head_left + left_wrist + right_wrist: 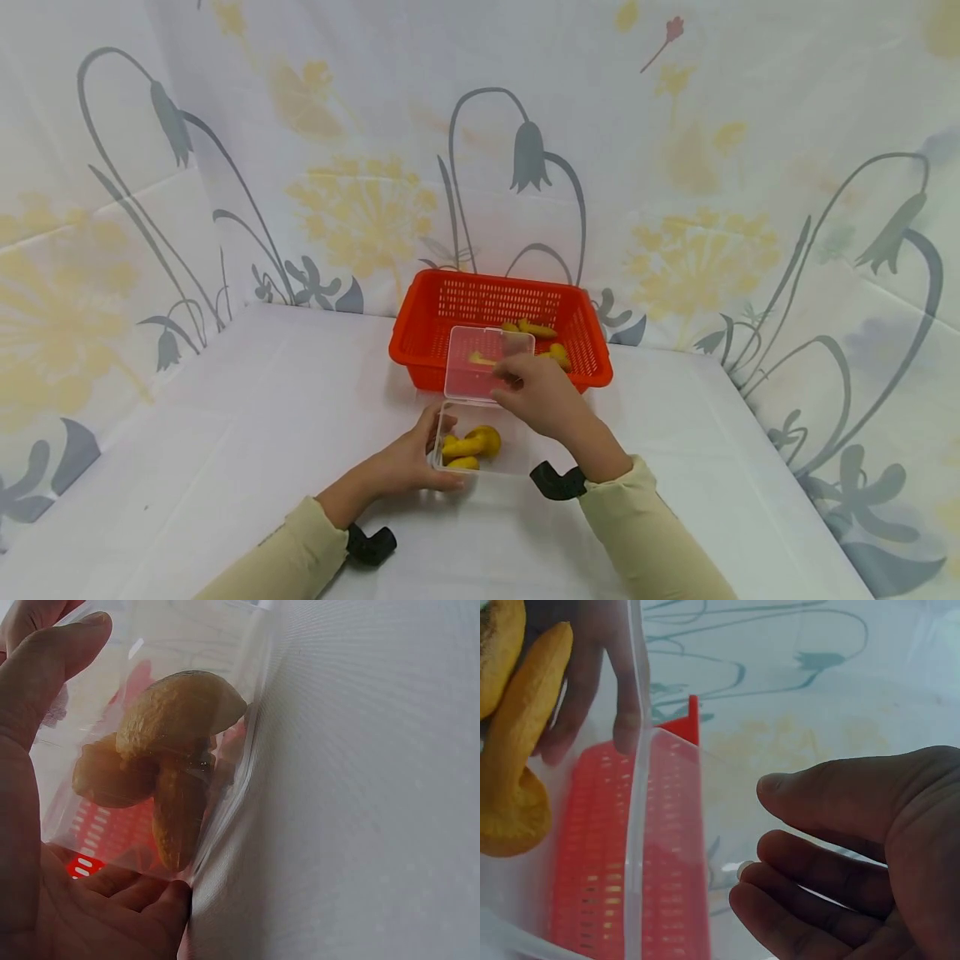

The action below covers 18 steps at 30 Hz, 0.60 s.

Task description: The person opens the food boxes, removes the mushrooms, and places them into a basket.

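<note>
A clear plastic box (517,440) stands on the table with its lid (463,375) raised at the back. Several yellow mushrooms (482,439) lie in its left part; in the left wrist view the mushrooms (176,712) show through the clear plastic. My left hand (408,458) grips the box's left end, thumb on the near side and fingers on the far side. Over the lid's right part hovers my right hand (542,394), its fingers loosely bent. In the right wrist view a gap shows between thumb and fingertips (776,844), with nothing held there.
Directly behind the box is a red perforated basket (416,329), partly seen through the lid. More yellow mushrooms (537,330) lie in its right half. A white cloth (300,392) covers the table, and a flower-printed curtain (480,75) hangs behind.
</note>
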Tool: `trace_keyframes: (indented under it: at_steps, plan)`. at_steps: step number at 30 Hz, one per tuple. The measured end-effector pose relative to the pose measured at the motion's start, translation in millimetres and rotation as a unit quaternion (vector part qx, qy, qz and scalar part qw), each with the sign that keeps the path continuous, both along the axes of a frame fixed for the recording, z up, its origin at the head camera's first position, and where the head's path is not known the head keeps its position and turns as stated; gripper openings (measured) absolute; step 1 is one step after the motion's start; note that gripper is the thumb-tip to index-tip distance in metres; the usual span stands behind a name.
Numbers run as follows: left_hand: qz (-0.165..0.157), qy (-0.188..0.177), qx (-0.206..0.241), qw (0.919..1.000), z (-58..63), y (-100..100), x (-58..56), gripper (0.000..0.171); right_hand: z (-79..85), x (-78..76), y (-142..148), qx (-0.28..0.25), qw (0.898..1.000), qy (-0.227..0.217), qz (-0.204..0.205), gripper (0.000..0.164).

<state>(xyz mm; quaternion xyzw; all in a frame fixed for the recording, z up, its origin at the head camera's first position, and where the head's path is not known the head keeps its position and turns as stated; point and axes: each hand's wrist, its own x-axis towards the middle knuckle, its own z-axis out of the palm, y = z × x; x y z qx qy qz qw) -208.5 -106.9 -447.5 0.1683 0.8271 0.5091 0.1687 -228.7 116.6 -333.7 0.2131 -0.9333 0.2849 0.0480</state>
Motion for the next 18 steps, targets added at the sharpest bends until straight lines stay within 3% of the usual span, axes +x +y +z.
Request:
trace_keyframes:
  at_steps: [18]
  plan:
    - [-0.003, -0.002, 0.000, 1.0000, 1.4, -1, -0.1, 0.113, -17.6, 1.9, -17, 0.039, 0.992, -0.077, 0.093, 0.026]
